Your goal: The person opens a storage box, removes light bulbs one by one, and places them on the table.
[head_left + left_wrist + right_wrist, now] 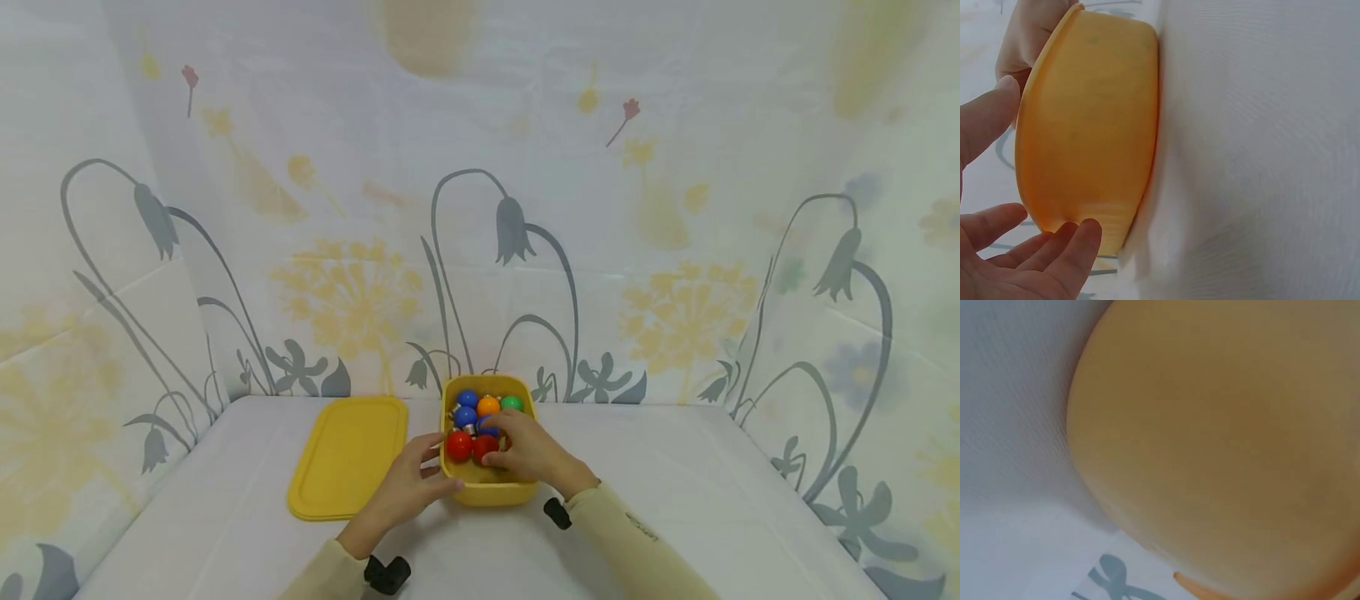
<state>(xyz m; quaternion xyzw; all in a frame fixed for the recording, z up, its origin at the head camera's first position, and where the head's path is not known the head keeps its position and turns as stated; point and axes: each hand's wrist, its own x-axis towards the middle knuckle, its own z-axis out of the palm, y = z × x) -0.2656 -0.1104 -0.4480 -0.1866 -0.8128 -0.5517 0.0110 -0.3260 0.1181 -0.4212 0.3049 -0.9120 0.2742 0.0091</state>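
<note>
A yellow plastic box (495, 495) stands on the table with several round coloured light bulbs with silvery ends inside. My right hand (534, 450) reaches in over the right rim, its thumb and fingers around a red bulb (484, 447) at the near end. Another red bulb (459, 446) lies just left of it. Behind are a blue bulb (465, 417), an orange bulb (488, 406) and a green bulb (512, 402). My left hand (411, 486) is spread at the box's near left corner; in the left wrist view, its fingers (1079, 256) touch the wall. The right wrist view shows only the box's outside, not the fingers.
A flat yellow lid (348, 458) lies on the white table (660, 467) left of the box. Behind and at both sides hangs a white curtain (480, 125) with a flower print.
</note>
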